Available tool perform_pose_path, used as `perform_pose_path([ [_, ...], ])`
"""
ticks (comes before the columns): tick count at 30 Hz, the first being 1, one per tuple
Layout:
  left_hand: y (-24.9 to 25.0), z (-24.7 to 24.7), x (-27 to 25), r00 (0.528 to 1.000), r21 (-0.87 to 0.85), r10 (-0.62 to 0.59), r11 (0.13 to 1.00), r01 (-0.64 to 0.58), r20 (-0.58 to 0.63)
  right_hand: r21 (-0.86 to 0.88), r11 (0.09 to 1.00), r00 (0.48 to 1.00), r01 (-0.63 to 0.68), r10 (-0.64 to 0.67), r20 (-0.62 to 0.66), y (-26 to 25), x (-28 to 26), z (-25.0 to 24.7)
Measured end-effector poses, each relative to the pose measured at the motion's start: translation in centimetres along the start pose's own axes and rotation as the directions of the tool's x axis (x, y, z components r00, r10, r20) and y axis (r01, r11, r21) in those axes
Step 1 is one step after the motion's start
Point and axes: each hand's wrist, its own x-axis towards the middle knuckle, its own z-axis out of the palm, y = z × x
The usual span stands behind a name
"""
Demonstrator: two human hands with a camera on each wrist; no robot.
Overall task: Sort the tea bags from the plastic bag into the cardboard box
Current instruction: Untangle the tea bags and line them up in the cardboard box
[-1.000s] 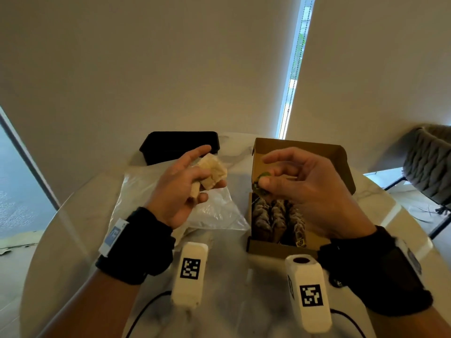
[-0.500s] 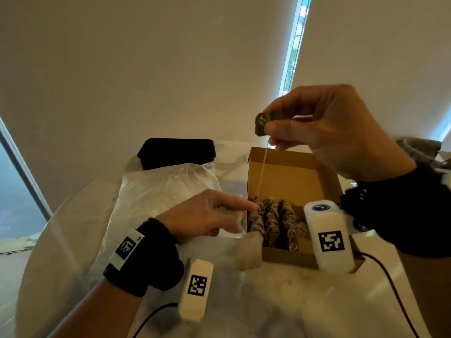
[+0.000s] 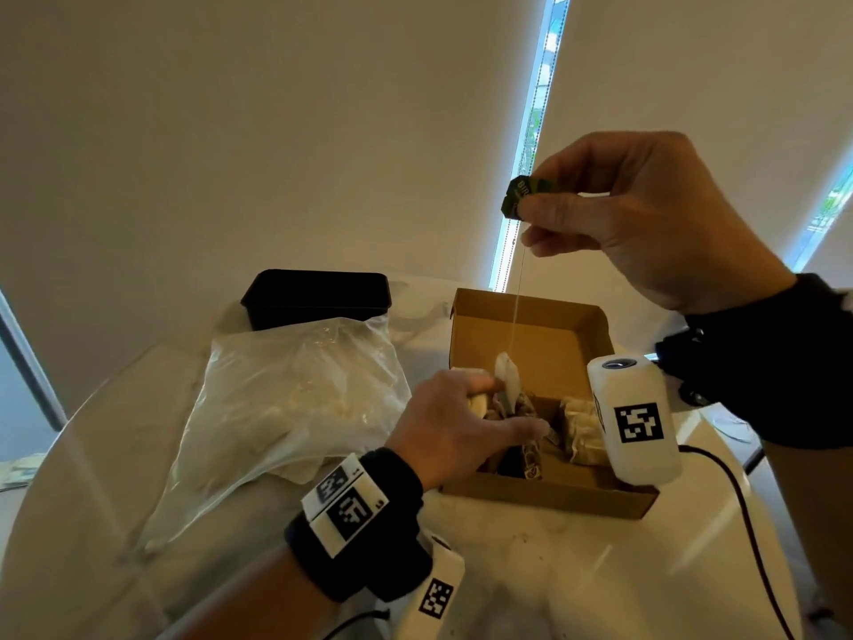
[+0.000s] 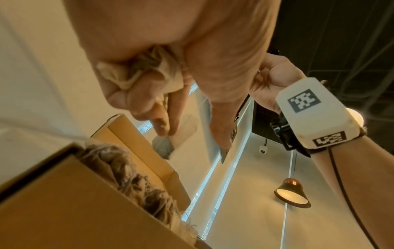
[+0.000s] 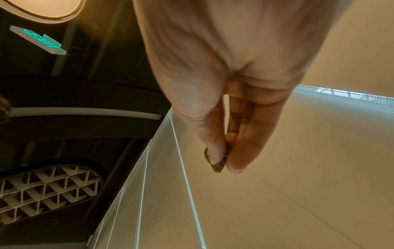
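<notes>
A pale, flat paper tea bag hangs upright on a thin string at centre frame, its lower edge just inside the open cardboard box. Your right hand, raised at upper right, pinches the small dark green paper tag between thumb and forefinger; the other fingers lie loosely curled. Your left hand reaches over the box's left wall, forefinger and thumb extended and touching the hanging bag, while the wrist view shows the remaining fingers curled round a second, crumpled tea bag held against the palm. The box is plain brown corrugated board, rectangular, with its lid standing up at the back; rows of brownish, wrinkled tea bags fill its lower half. Just left of the box lies a clear, creased plastic bag, with more pale tea bags visible through it. Behind that, at centre left, stands a black rectangular container. All of these rest on a round, glossy white table with faint marbling. Beige roller blinds cover the background, with a narrow bright strip of window between them.
</notes>
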Motion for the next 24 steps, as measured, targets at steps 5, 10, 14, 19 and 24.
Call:
perform_pose_path([
  [5, -0.1, 0.1, 0.2, 0.987, 0.056, -0.001, 0.998, 0.010, -0.161, 0.042, 0.999, 1.000, 0.002, -0.002, -0.005, -0.1, 0.3, 0.1],
  [10, 0.1, 0.2, 0.2, 0.986, 0.051, -0.052, 0.997, 0.060, -0.158, 0.125, 0.992, 1.000, -0.012, 0.013, -0.007, 0.0, 0.7, 0.1],
  [14, 0.1, 0.3, 0.1, 0.985, 0.037, -0.050, 0.998, 0.057, -0.164, 0.132, 0.991, 1.000, -0.023, 0.020, 0.022, 0.1, 0.9, 0.0],
  [19, -0.1, -0.1, -0.2, 0.990, -0.052, -0.046, 0.998, 0.040, -0.136, -0.032, 0.999, 0.999, -0.021, 0.022, 0.033, 0.2, 0.4, -0.6],
  [24, 0.2, -1.0, -0.3, 0.991, -0.300, -0.128, 0.947, 0.115, -0.024, -0.410, 0.909, 0.849, -0.069, 0.269, 0.454, 1.2, -1.7, -0.4],
])
